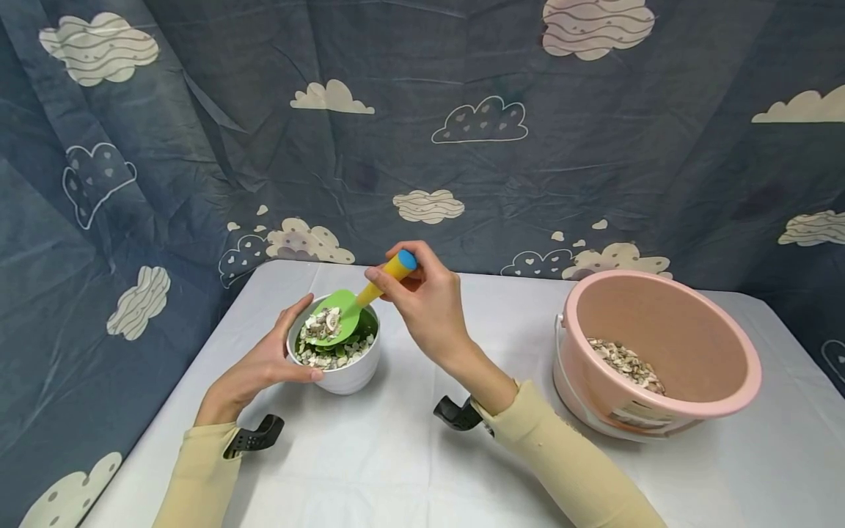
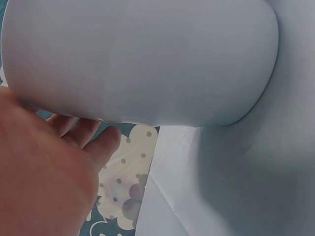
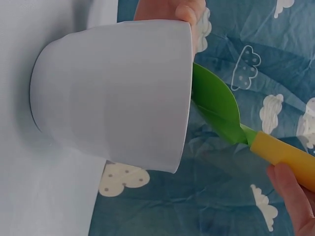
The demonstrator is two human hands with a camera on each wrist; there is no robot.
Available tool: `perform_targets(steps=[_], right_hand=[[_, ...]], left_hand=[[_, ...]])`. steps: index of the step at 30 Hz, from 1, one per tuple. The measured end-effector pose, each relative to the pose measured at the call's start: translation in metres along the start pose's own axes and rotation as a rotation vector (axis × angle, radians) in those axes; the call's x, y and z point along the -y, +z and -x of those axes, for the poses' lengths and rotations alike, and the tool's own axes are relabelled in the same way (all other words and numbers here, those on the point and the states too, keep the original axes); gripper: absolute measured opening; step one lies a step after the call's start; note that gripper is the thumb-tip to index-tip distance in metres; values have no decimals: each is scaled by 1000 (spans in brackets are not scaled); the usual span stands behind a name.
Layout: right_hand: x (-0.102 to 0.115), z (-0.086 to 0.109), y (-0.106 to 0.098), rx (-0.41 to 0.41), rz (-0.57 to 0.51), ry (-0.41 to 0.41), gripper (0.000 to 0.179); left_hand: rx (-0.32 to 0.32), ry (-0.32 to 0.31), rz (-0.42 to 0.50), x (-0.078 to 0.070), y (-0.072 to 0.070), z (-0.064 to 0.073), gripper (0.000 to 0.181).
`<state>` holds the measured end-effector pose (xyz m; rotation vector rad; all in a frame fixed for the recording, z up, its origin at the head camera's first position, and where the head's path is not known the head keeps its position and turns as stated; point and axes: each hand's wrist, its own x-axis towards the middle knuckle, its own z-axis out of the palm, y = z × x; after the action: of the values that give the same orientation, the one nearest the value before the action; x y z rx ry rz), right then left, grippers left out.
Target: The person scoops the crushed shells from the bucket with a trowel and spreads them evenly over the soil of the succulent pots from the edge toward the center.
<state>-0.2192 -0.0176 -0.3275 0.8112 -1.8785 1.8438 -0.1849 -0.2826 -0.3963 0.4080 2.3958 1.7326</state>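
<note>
My right hand [image 1: 429, 308] grips the yellow handle of a small green trowel [image 1: 345, 323], its blue end pointing up. Pale stone-like chips [image 1: 325, 323] lie on the trowel blade, which is tilted over the mouth of a white flower pot [image 1: 350, 378]. Inside the pot are green leaves [image 1: 359, 331] and more chips. My left hand [image 1: 267, 359] holds the pot's left side, thumb at the near rim and fingers around the far side. From the right wrist view, the green blade [image 3: 216, 105] dips partly behind the pot's rim.
At the right of the white-covered table [image 1: 370, 455] stands a pink bucket [image 1: 673, 345] with similar chips [image 1: 623, 363] at its bottom. A dark blue cloth with clouds [image 1: 396, 161] hangs behind the table and along its left side.
</note>
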Motion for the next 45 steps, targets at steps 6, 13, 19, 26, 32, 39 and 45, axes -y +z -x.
perform_targets(steps=[6,13,19,26,32,39,45], right_hand=[[2,0,2,6,21,-33,29],[1,1,2,14,33,-47,29],[0,1,3,22,47,-65,29],[2,1,2,13,28,-65,29],[-2,-1,0,-14,7,-9,28],[-9,-5,-5,-58,-27,65,29],[-10,-7,-7,-61,-20,84,31]], left_hand=[[-14,-20,-27,-2,1,0,113],[14,-18,56,0,2,0,114],[30,-6,71,0,1,0,113],[66,-14,118,0,-1,2,111],[42,-12,95,2,-2,1,112],[3,-5,29,2,-1,-1,116],[6,-7,54,2,0,-1,114]])
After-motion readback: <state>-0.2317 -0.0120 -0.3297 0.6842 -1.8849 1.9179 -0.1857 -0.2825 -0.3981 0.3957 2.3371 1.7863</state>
